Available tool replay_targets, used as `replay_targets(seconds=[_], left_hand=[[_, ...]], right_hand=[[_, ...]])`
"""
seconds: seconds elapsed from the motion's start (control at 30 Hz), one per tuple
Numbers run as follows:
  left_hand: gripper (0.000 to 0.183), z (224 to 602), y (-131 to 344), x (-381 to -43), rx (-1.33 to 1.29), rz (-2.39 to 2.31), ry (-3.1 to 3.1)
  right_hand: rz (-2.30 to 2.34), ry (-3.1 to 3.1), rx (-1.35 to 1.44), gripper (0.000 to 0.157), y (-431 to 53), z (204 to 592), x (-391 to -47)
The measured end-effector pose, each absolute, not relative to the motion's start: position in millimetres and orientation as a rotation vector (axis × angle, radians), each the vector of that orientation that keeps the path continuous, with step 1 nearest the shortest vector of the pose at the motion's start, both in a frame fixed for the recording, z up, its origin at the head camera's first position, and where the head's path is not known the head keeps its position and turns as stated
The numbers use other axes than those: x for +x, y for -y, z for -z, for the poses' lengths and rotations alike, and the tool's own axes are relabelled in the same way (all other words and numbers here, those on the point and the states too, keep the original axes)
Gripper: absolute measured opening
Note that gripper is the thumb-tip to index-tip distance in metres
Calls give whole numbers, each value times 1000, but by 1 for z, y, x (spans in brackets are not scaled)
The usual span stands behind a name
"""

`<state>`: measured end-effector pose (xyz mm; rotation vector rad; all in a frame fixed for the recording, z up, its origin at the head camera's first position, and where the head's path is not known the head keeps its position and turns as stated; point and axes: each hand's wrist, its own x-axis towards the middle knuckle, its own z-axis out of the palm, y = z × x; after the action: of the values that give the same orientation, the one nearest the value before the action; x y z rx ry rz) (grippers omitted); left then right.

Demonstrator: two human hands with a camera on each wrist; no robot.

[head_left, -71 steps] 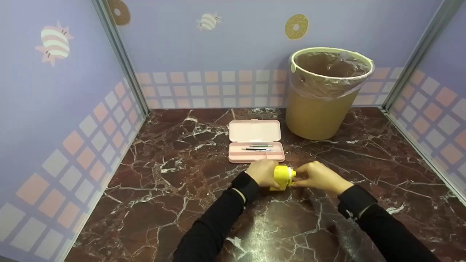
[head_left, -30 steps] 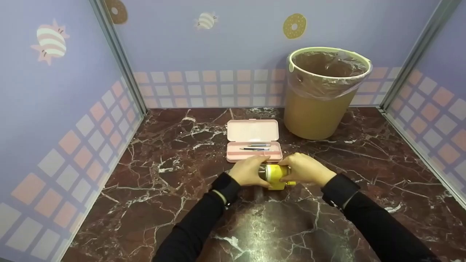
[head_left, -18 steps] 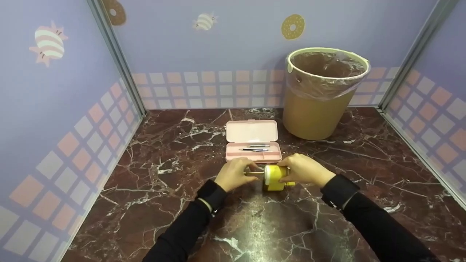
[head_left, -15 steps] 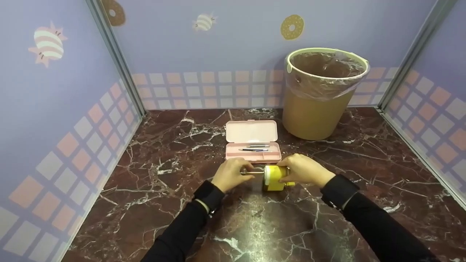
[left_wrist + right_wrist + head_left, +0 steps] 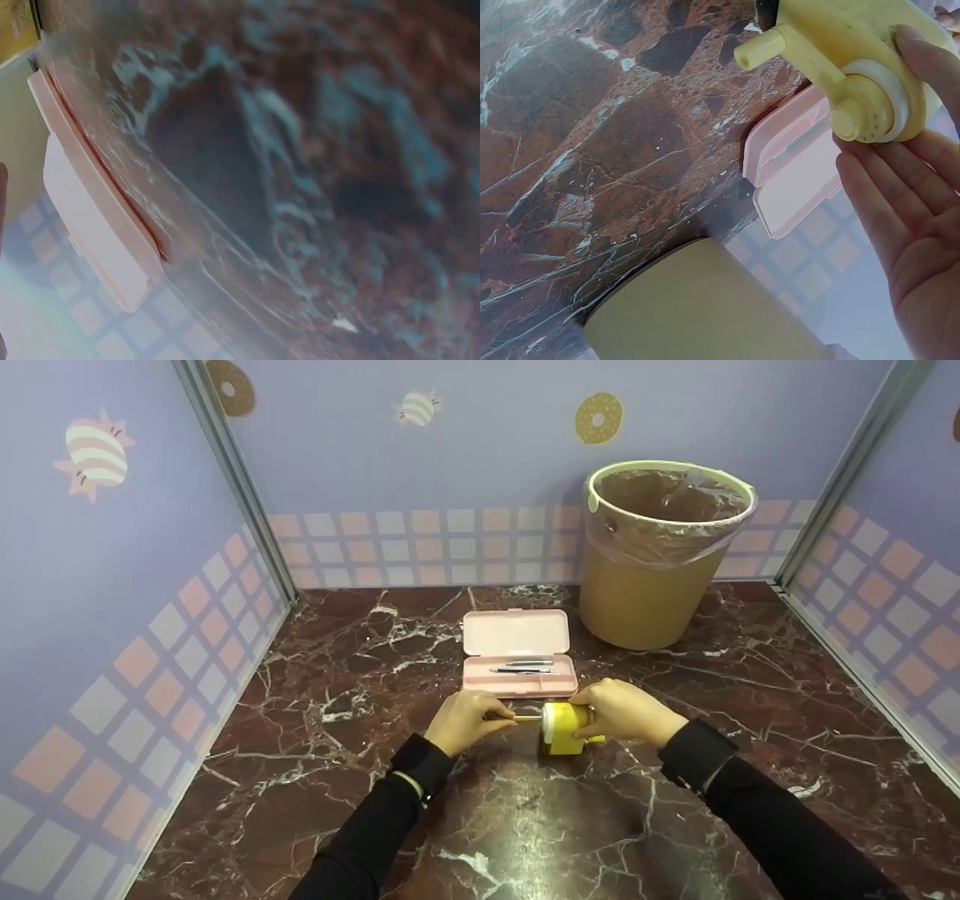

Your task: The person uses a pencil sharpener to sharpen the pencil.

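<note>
A yellow crank pencil sharpener point(image 5: 564, 729) stands on the marbled tabletop. My right hand point(image 5: 631, 712) grips its upper body; in the right wrist view the thumb and fingers point(image 5: 889, 176) hold it around the crank end, and the crank handle point(image 5: 761, 49) sticks out. To the left, my left hand point(image 5: 466, 721) pinches a thin pencil point(image 5: 528, 718), which lies level between the fingers and the sharpener's front. Whether its tip is inside or only at the front I cannot tell. In the left wrist view a corner of the sharpener point(image 5: 16, 30) shows; the pencil is hidden.
An opened pink pencil case point(image 5: 517, 685) with several pens or pencils point(image 5: 525, 669) lies just behind my hands. At the back right stands a tan waste bin point(image 5: 649, 592) with a clear liner. Patterned panels point(image 5: 420, 547) enclose the table's back and sides.
Earlier my left hand held the sharpener and my right was at its crank side. The right now grips the sharpener; the left has moved left, baring the pencil.
</note>
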<state>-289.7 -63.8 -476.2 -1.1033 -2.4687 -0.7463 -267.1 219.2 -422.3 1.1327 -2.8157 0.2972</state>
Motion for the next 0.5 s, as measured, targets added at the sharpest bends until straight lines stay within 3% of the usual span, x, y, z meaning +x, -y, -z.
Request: replay_targets(seconds=[0.5], left_hand=[[13, 473, 71, -293, -1134, 841, 2518]], right_hand=[[-310, 2830, 1124, 26, -220, 422, -266]])
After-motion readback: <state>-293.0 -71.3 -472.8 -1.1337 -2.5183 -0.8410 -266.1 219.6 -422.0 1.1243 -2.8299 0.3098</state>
